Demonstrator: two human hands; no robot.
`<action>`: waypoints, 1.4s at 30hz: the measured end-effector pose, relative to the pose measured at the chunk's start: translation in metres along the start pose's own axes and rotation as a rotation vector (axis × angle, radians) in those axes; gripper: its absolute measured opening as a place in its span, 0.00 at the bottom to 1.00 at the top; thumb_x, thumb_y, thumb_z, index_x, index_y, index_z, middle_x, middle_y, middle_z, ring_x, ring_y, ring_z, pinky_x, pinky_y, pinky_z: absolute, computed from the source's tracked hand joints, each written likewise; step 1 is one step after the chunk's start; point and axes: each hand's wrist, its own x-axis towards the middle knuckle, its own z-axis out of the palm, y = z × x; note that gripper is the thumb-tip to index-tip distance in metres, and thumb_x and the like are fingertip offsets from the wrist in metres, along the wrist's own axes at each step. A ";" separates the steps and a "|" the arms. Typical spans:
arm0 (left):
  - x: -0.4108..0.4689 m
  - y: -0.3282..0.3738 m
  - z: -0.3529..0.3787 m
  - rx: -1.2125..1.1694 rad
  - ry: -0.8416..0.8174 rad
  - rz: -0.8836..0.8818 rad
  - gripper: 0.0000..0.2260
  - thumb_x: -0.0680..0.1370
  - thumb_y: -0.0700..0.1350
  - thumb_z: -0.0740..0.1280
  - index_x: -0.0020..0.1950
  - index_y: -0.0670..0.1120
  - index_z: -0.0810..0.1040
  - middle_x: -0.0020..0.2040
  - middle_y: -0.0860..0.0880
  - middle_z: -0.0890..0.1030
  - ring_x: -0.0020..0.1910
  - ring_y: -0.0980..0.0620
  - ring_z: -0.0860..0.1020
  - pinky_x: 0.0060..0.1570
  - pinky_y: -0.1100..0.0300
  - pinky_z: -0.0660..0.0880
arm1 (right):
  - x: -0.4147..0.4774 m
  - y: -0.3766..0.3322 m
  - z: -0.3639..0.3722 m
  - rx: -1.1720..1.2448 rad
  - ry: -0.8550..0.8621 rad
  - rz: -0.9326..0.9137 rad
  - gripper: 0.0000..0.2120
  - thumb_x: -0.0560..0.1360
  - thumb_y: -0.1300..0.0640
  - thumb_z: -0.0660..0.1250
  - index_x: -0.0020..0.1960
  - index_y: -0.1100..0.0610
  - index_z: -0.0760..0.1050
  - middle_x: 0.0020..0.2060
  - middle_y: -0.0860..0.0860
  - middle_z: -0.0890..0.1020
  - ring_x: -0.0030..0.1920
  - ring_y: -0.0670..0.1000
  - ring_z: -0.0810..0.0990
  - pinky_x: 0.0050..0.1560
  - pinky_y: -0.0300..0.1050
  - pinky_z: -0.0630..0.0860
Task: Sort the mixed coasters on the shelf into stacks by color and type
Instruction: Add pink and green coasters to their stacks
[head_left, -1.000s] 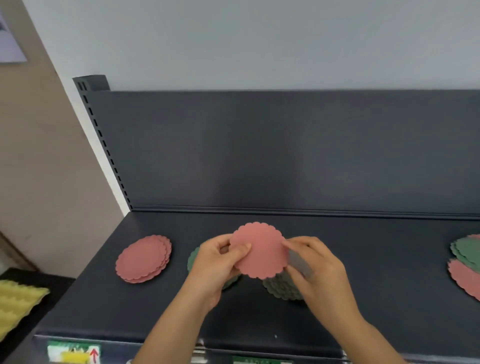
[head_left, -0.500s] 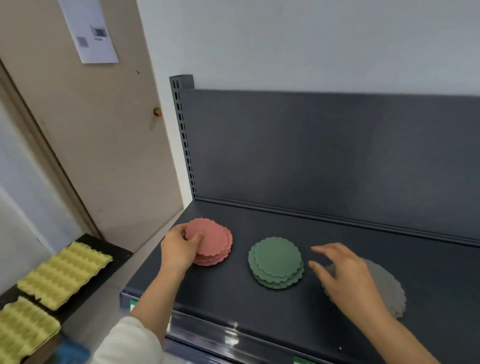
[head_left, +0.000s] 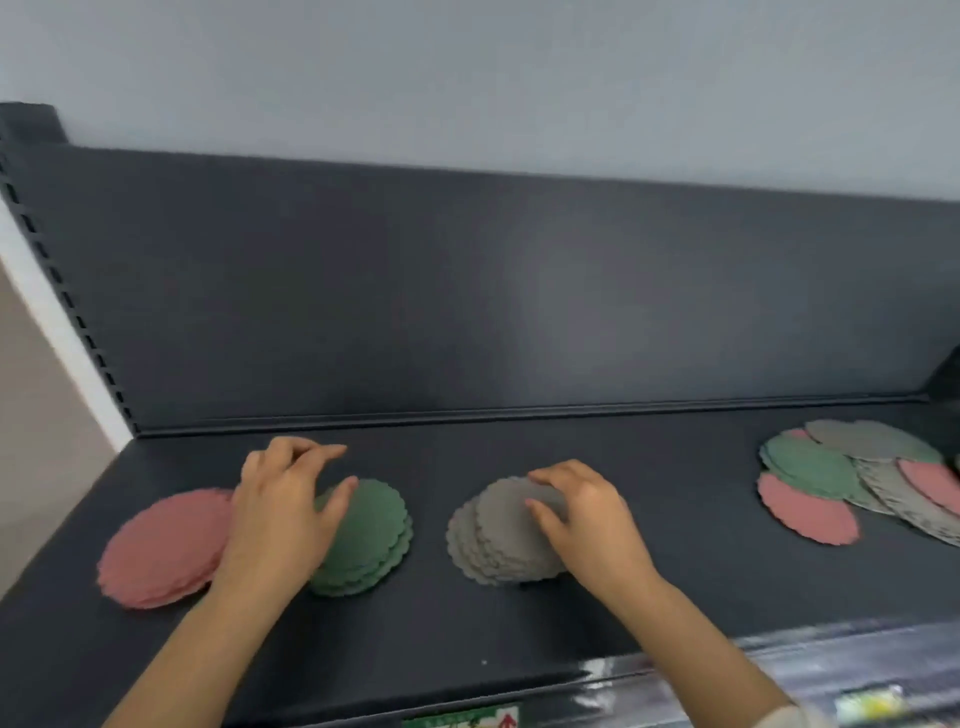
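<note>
shelf (head_left: 675, 530): dark deck, dark back panel (head_left: 467, 291) on the far side
pink stack (head_left: 161, 551): left end
green stack (head_left: 369, 535): just right of pink, slightly fanned
grey stack (head_left: 493, 540): centre, fanned, apart from green
mixed pile (head_left: 810, 467): right end, pink/green/grey coasters overlapping
left hand (head_left: 283, 514): over the pink/green gap, thumb on green stack, fingers loosely bent, nothing held
right hand (head_left: 587, 519): on grey stack, thumb on top, fingers bent at far edge; grip unclear
</note>
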 end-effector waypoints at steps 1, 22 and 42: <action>0.002 0.018 0.009 -0.021 -0.032 0.043 0.15 0.70 0.45 0.74 0.55 0.45 0.81 0.49 0.46 0.76 0.47 0.42 0.72 0.47 0.45 0.73 | -0.004 0.016 -0.010 -0.020 0.017 0.039 0.14 0.75 0.54 0.66 0.60 0.55 0.77 0.55 0.50 0.79 0.57 0.50 0.76 0.57 0.39 0.70; -0.030 0.361 0.178 -0.140 -0.431 0.272 0.19 0.77 0.56 0.62 0.66 0.52 0.72 0.63 0.55 0.73 0.63 0.54 0.69 0.62 0.57 0.69 | -0.008 0.330 -0.182 -0.142 -0.197 0.186 0.38 0.69 0.47 0.72 0.73 0.57 0.61 0.72 0.54 0.65 0.70 0.55 0.64 0.71 0.49 0.62; -0.027 0.418 0.218 -0.238 -0.587 -0.096 0.35 0.67 0.50 0.76 0.70 0.50 0.66 0.57 0.51 0.66 0.56 0.50 0.72 0.58 0.58 0.70 | 0.011 0.360 -0.190 -0.084 -0.055 0.119 0.10 0.79 0.56 0.57 0.49 0.63 0.72 0.35 0.59 0.77 0.35 0.59 0.76 0.34 0.49 0.66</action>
